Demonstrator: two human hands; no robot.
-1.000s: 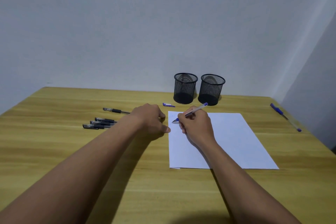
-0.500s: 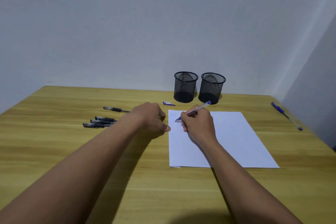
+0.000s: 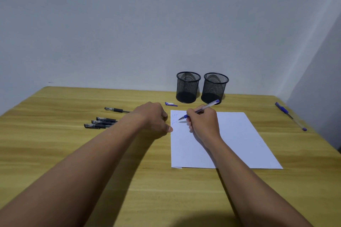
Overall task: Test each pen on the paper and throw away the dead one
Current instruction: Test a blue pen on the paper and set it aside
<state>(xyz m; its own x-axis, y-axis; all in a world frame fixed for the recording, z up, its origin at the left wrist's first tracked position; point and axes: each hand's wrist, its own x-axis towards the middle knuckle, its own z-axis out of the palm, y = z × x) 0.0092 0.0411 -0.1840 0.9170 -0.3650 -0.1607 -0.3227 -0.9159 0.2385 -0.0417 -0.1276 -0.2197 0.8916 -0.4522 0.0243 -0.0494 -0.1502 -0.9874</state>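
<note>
The blue pen (image 3: 200,110) is in the right hand (image 3: 203,124), above the far left corner of the paper (image 3: 239,143). Its long axis runs on a slant: the tip points left and down toward the sheet, and the tail rises to the right and away, toward the mesh cups. The barrel is clear and slim, with a blue grip section near the point, a blue plug at the tail and no cap on it. Whether the tip touches the sheet I cannot tell. The right hand grasps the pen in a writing grip, fingers curled round the lower barrel, with the heel of the hand resting on the paper. A few faint blue scribbles (image 3: 174,116) show on the sheet just left of the tip. The left hand (image 3: 153,118) lies clenched in a loose fist on the counter (image 3: 55,143) at the paper's left edge, thumb right by that edge, with nothing seen in it. A small blue cap (image 3: 171,104) lies on the counter just beyond the paper's far left corner. Behind it stand two black mesh cups, the left cup (image 3: 187,87) and the right cup (image 3: 215,88), side by side near the wall. Left of the left hand lie a lone black pen (image 3: 118,110) and, nearer, three black pens (image 3: 103,122) close together, all lying roughly left to right. Well apart at the counter's right edge lies another blue pen (image 3: 289,116).
</note>
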